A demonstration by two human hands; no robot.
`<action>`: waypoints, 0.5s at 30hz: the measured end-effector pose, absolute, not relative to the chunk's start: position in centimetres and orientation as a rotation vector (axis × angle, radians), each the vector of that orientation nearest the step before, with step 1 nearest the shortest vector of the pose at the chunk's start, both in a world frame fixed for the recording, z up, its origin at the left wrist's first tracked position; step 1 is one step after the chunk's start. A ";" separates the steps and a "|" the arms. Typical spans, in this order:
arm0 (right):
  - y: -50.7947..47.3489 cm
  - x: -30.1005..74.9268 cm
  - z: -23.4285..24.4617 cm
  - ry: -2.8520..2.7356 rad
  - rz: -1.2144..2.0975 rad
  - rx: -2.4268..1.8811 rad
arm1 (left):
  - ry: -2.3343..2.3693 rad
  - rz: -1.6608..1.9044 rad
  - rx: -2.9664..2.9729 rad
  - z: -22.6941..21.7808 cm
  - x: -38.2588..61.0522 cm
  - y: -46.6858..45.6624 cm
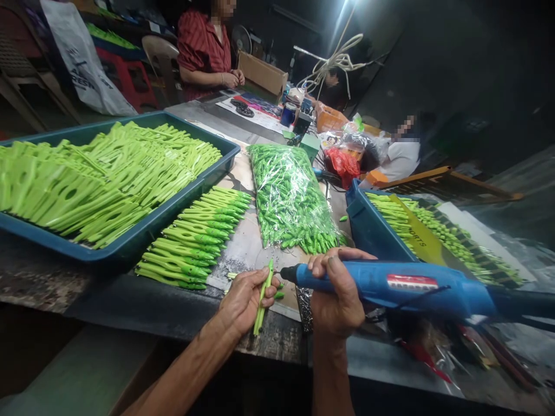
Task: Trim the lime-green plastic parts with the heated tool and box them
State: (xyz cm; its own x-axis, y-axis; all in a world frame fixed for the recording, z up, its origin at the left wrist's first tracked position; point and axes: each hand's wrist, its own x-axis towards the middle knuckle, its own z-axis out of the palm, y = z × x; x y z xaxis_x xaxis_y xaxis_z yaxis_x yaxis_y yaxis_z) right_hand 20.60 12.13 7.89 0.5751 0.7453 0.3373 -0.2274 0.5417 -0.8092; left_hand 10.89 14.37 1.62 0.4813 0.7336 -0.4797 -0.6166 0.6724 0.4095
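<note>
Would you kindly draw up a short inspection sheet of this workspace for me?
Surface: worn dark tabletop, partly covered by stained card.
Job's things: narrow green plastic piece; blue power tool, its tip beside the piece; loose green pieces; teal tray of them; clear bag of them.
Clutter: red plastic bag; cardboard box.
Grippers: nothing seen; left hand grips the piece, right hand the tool.
Cables: black cord at the tool's rear.
Surroundings: two seated people; fan.
</note>
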 end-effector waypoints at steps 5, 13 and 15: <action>11.9 20.7 8.2 -0.736 0.647 -0.769 | 0.680 0.810 0.203 1.5 10.8 14.4; 11.2 21.4 8.9 -0.771 0.578 -0.731 | 0.549 0.791 0.182 2.1 9.2 13.7; 10.9 21.5 9.0 -0.767 0.576 -0.718 | 0.464 0.787 0.153 2.3 8.7 13.0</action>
